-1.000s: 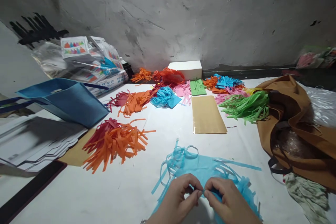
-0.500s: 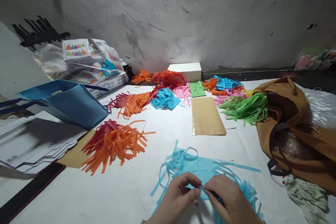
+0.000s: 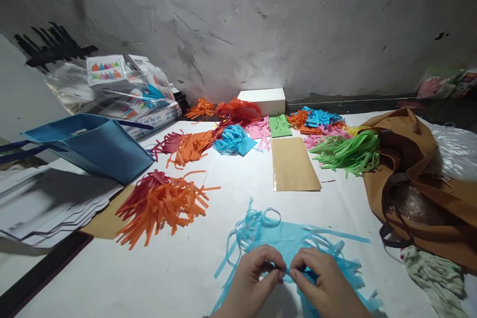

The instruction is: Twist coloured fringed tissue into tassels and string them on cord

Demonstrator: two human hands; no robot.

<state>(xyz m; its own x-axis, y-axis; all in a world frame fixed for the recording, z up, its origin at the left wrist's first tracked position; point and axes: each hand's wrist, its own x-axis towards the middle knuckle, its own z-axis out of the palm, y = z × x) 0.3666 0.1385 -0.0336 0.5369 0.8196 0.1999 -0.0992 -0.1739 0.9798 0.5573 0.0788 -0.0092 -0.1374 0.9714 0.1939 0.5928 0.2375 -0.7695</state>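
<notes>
Light blue tissue paper (image 3: 285,236) with fringed ends lies spread at the front of the table. Over its near part, my left hand (image 3: 257,276) pinches a thin piece of blue paper between thumb and forefinger. Close beside it, fingertips almost touching, my right hand (image 3: 320,276) pinches the same blue piece, and its dark blue twisted end shows under my fingers. Most of the piece is hidden by my fingers. Fringe strips run out past both hands to left and right.
Orange and red tissue fringes (image 3: 164,203) lie at left, green fringe (image 3: 346,151) at right. A brown paper sheet (image 3: 295,164) lies mid-table. A blue bag (image 3: 100,146) and white sheets (image 3: 48,203) stand left, a brown bag (image 3: 421,198) right, a white box (image 3: 263,101) at the wall.
The fingers of my right hand have shifted slightly on the blue piece, and the fringe beside that hand has moved a little. Both hands stay in nearly the same place.
</notes>
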